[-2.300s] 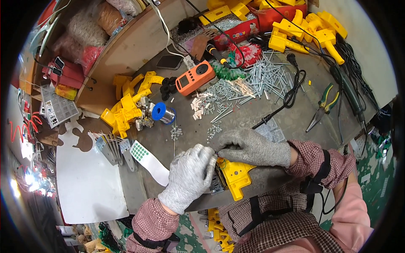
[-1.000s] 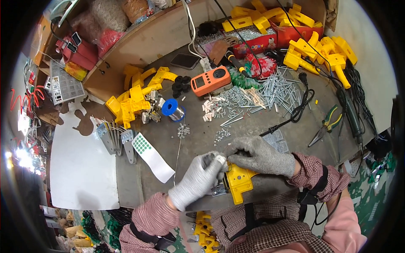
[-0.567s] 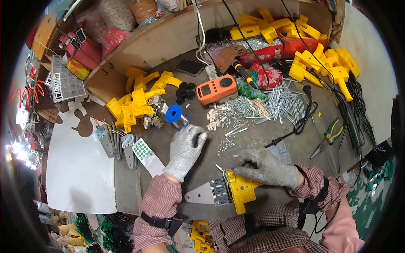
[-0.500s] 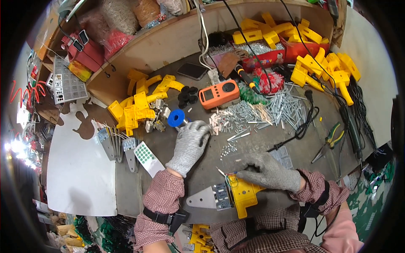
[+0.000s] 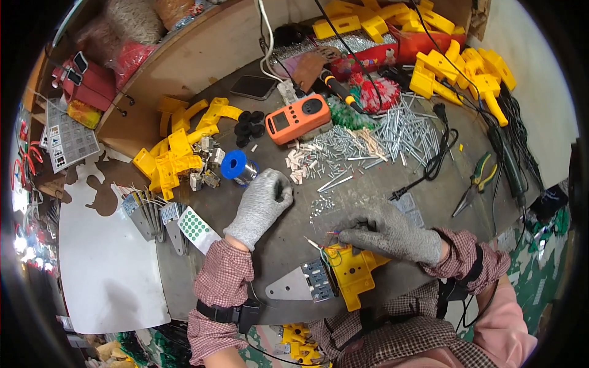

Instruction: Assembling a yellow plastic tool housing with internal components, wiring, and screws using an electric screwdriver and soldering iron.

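Note:
My left hand [image 5: 261, 205], in a grey glove, is beside a blue-flanged spool of silvery wire [image 5: 234, 164]. Its thumb and fingers curl together in a pinch; what is between them, if anything, is too small to make out. My gloved right hand [image 5: 389, 234] rests over a yellow plastic housing [image 5: 353, 279], its fingertips pinching a thin coloured wire [image 5: 333, 233]. A white-sleeved wire end [image 5: 311, 243] sticks out beside it. Attached to the housing's left side, a dark terminal strip with a grey metal plate [image 5: 291, 286] lies near the bench's front edge.
An orange meter [image 5: 298, 119], metal pins [image 5: 399, 138] and white sleeves [image 5: 300, 161] lie beyond my hands. Pliers [image 5: 474, 184] and a soldering iron [image 5: 510, 168] are on the right. Yellow housings [image 5: 178, 150], a green-dot sticker sheet [image 5: 196, 229] and a white board [image 5: 110, 270] sit left.
The view has shifted, moving the bench's contents left and up in the picture. My left fingers have curled into a rounder pinch beside the spool. My right hand stays at the housing.

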A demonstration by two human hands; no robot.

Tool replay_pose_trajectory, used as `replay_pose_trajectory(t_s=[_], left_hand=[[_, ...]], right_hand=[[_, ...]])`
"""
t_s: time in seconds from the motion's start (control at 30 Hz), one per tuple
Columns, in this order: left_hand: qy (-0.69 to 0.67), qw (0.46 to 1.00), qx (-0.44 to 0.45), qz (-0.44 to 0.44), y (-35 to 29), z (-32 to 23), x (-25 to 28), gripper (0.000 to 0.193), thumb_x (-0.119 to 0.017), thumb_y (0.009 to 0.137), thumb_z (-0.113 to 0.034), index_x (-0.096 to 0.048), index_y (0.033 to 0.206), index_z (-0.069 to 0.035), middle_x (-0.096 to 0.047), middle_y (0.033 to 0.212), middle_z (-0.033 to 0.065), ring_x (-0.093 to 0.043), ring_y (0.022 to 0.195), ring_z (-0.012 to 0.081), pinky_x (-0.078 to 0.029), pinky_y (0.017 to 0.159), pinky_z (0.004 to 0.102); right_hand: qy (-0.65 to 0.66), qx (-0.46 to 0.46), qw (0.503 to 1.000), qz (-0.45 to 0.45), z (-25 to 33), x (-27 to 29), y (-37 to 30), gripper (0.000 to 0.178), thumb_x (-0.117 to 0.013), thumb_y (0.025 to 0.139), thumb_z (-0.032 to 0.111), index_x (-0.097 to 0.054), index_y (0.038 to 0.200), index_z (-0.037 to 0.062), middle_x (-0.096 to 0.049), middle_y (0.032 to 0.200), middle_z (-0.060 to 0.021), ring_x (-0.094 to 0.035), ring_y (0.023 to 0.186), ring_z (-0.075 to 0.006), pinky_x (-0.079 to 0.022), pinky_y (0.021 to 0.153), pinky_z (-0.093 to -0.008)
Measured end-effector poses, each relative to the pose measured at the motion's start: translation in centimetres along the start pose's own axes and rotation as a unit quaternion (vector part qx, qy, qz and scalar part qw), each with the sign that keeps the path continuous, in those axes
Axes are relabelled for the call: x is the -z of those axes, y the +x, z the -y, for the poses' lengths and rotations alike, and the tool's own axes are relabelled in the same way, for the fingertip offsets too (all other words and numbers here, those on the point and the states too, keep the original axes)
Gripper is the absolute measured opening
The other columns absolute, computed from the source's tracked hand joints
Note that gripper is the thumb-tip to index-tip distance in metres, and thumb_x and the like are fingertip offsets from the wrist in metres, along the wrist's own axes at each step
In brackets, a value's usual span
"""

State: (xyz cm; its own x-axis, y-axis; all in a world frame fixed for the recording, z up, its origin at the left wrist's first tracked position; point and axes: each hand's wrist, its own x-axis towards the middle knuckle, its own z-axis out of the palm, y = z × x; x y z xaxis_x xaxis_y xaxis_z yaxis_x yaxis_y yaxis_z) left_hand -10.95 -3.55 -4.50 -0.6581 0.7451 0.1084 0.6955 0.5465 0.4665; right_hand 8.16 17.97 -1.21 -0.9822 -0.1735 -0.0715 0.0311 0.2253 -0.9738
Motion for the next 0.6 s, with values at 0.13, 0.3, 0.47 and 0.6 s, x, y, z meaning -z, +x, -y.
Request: replay_pose_trajectory(t_s=[0.13,0.3,0.47,0.6], left_hand=[[-0.401,0.903,0.126,-0.094,-3.8,-7.0,0.3,0.008,-0.064,0.094,-0.009,-0.058,0.096,-0.003,-0.061,0.095,0.0043,-0.060,0.085,0.0130,-0.051,0.078,0.0299],[-0.447,0.880,0.150,-0.051,-8.8,-11.2,0.0,0.019,-0.074,0.087,-0.002,-0.061,0.101,-0.003,-0.063,0.100,0.0047,-0.061,0.091,0.0120,-0.051,0.085,0.0283],[-0.424,0.890,0.155,-0.056,-9.3,-11.2,-0.2,0.018,-0.073,0.090,-0.002,-0.064,0.105,-0.002,-0.065,0.102,0.0041,-0.062,0.093,0.0112,-0.051,0.086,0.0268],[-0.388,0.910,0.130,-0.071,-9.4,-10.9,-0.2,0.015,-0.072,0.091,-0.002,-0.067,0.105,-0.001,-0.066,0.102,0.0042,-0.063,0.094,0.0112,-0.051,0.086,0.0275]], right_hand=[[-0.042,0.051,0.997,-0.035,-1.8,0.0,-0.4,0.030,-0.066,0.096,0.028,-0.070,0.106,-0.0004,-0.071,0.086,-0.0153,-0.071,0.077,-0.0242,-0.054,0.066,-0.0353],[-0.049,0.073,0.996,-0.013,-2.2,-0.4,-0.6,0.031,-0.066,0.095,0.029,-0.069,0.105,0.0007,-0.070,0.089,-0.0163,-0.071,0.081,-0.0293,-0.055,0.070,-0.0384],[-0.050,0.073,0.996,0.002,-1.7,-0.3,-0.9,0.030,-0.065,0.096,0.029,-0.068,0.106,0.0005,-0.070,0.090,-0.0161,-0.071,0.082,-0.0296,-0.054,0.071,-0.0384],[-0.044,0.061,0.997,0.004,-1.4,-0.3,-0.9,0.030,-0.065,0.096,0.029,-0.068,0.106,0.0002,-0.070,0.090,-0.0164,-0.071,0.083,-0.0296,-0.054,0.071,-0.0387]])
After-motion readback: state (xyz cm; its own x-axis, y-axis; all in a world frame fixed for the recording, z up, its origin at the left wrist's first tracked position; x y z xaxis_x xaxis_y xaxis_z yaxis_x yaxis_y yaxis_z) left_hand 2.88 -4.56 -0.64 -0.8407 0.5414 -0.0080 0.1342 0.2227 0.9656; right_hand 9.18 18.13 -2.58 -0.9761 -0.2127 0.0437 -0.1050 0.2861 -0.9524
